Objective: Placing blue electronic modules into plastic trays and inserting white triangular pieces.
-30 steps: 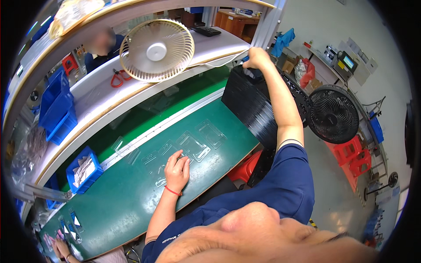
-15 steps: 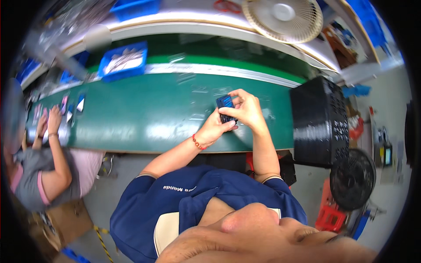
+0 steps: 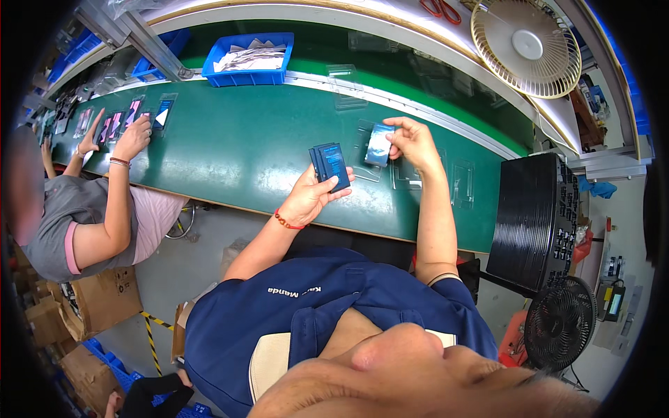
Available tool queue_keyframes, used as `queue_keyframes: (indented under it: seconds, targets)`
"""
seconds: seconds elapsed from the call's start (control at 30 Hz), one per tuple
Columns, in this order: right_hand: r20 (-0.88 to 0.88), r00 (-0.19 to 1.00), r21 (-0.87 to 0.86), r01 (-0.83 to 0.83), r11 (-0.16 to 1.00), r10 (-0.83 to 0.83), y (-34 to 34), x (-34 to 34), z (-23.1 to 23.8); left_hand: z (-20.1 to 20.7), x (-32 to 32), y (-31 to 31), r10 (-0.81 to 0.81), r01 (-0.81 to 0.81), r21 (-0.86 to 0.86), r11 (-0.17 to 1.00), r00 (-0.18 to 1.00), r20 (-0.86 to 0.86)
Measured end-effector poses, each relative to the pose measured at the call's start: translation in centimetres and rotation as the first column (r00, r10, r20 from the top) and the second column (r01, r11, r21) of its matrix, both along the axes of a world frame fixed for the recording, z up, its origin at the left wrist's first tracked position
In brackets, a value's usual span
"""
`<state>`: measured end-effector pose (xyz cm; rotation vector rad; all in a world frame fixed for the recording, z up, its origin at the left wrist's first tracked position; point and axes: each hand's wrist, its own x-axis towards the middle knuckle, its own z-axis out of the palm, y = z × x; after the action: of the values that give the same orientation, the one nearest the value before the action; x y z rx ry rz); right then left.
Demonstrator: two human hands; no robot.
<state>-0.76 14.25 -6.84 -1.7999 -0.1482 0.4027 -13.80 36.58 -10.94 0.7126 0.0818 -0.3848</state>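
Note:
My left hand (image 3: 311, 194) holds a small fanned stack of flat, dark blue rectangular packs (image 3: 330, 166) with light print, its thumb across the lower edge. In my right hand (image 3: 417, 145), pinched between thumb and fingers at its upper right corner, is a single flat blue pack (image 3: 378, 145) with a glossy, reflecting face. The single pack is apart from the stack. Beneath and beside it lie clear plastic trays (image 3: 462, 184) on the green table (image 3: 230, 143). Whether the single pack touches a tray, I cannot tell.
A blue bin (image 3: 247, 76) of white paper pieces stands at the table's back edge. A black crate stack (image 3: 527, 219) bounds the right end. On the left, a co-worker's hands (image 3: 132, 139) are among pink and blue pieces. A cream fan (image 3: 526, 45) sits on the shelf above.
My hands have come apart. The right hand has moved right with one pack, while the left keeps the stack, now fanned. The view has shifted too.

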Motion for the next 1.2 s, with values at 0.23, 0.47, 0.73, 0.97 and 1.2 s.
queue_keyframes:
  seconds: [0.23,0.47,0.73,0.97,1.2]
  targets:
    - [0.389,0.911,-0.461,0.063,0.885,0.138,1.6,-1.1,-1.6,-1.2,0.3,-1.8,0.012,-0.015,-0.050,0.999,0.998,-0.059]
    - [0.478,0.805,-0.751,0.167,0.639,0.352,2.3,-3.1,-0.9,-0.8,0.2,-2.1,0.020,-0.021,-0.023,1.000,0.997,-0.075]
    - [0.662,0.729,-0.499,0.257,0.827,0.173,2.1,-5.3,-0.6,-0.6,0.4,-3.7,0.161,-0.150,0.229,0.962,0.987,-0.029]
    - [0.009,0.992,-0.054,0.124,0.991,-0.124,-3.6,-6.5,1.4,-0.1,0.2,-6.7,0.022,-0.024,0.299,0.954,1.000,0.010]
    - [0.340,0.939,-0.461,0.124,0.879,0.046,-8.0,-2.8,-1.1,-0.4,0.5,-10.8,-0.143,0.134,-0.077,0.988,0.981,-0.132]
